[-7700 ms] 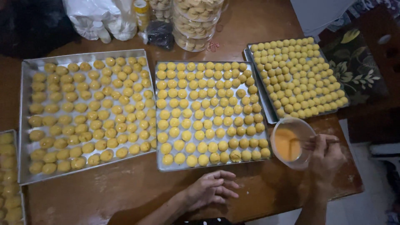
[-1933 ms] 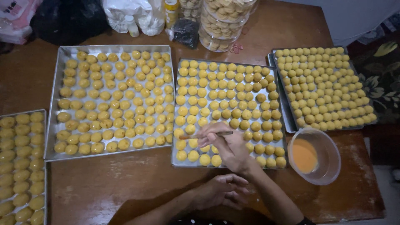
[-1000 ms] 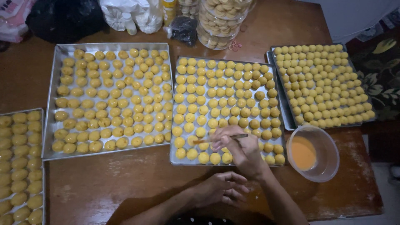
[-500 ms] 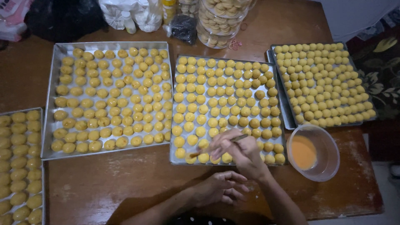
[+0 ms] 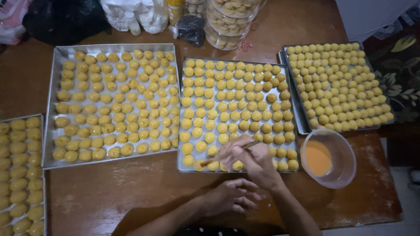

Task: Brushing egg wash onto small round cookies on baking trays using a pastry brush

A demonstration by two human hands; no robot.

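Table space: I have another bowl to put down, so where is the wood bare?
Bare wood lies along the near edge of the table, below the left-centre tray, left of the left hand. Another patch sits below the plastic bowl. The far edge is crowded with jars and bags.

1. Four metal trays of round dough balls: far-left tray [image 5: 4, 120], left tray [image 5: 50, 105], middle tray [image 5: 180, 109], right tray [image 5: 302, 124].
2. One plastic bowl [image 5: 345, 175] of orange liquid.
3. Two hands: left hand [image 5: 232, 196], right hand [image 5: 249, 158].
4. One brush [image 5: 232, 150].
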